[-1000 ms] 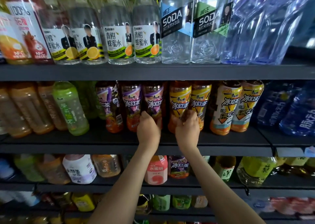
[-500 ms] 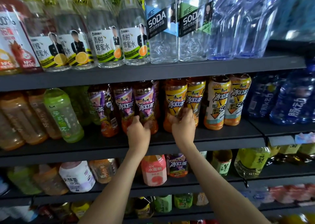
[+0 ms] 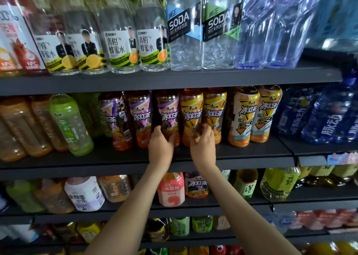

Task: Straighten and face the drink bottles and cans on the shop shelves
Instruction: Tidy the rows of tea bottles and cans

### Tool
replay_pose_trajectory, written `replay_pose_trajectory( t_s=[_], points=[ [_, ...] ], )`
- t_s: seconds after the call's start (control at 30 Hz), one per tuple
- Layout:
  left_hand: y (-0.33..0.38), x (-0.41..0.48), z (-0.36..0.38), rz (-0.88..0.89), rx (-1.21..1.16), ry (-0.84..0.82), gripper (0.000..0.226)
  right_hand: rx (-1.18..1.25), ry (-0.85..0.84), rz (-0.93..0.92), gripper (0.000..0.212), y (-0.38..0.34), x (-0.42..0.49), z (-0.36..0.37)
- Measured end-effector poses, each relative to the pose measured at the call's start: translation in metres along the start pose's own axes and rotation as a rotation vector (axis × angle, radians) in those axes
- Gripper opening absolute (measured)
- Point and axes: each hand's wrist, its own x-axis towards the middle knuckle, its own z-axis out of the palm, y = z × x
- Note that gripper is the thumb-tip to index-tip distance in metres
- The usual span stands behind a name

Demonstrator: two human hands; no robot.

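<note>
Left hand: my left hand is curled round the bottom of a purple tea bottle, fingers on its left side and thumb on its right, so the grip is narrow and full of bottle.
Right hand: my right hand wraps the lower part of a yellow tea bottle, with the fingers reaching between it and the next yellow bottle and the thumb in front.
Where the two bottles are: both stand upright on the middle shelf, side by side and touching or nearly so, with their labels facing me.
Neighbours on that shelf: two more purple bottles stand just to the left, the farthest one turned so its barcode shows; a green bottle farther left looks to lean in this wide view; dark blue bottles fill the right end.
Shelf above: clear soda bottles stand in a row, labels forward.
Shelf below: a pink bottle sits between my forearms.
</note>
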Motion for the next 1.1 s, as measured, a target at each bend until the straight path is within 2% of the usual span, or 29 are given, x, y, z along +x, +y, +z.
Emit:
replay_pose_trajectory(
  t_s=[0.13, 0.23, 0.37, 0.6, 0.8, 1.1],
  points=[
    [0.0, -0.017, -0.007, 0.078, 0.0, 0.0, 0.059, 0.008, 0.099, -0.062, 0.053, -0.002, -0.022, 0.003],
    [-0.01, -0.028, -0.028, 0.117, -0.041, 0.001, 0.053, 0.053, 0.133, -0.174, 0.046, -0.02, -0.038, 0.014],
    [-0.047, -0.039, -0.082, 0.091, -0.072, 0.035, 0.042, 0.097, 0.003, -0.234, 0.042, -0.055, -0.073, 0.05],
    [-0.149, -0.05, -0.216, -0.162, 0.014, 0.098, 0.042, 0.191, -0.239, -0.2, 0.037, -0.144, -0.154, 0.148],
    [-0.219, -0.048, -0.314, -0.24, 0.03, 0.108, 0.04, 0.255, -0.273, -0.175, 0.037, -0.216, -0.202, 0.218],
    [-0.272, -0.033, -0.377, -0.232, -0.061, 0.113, 0.032, 0.295, -0.343, -0.241, 0.032, -0.268, -0.235, 0.286]
  ],
)
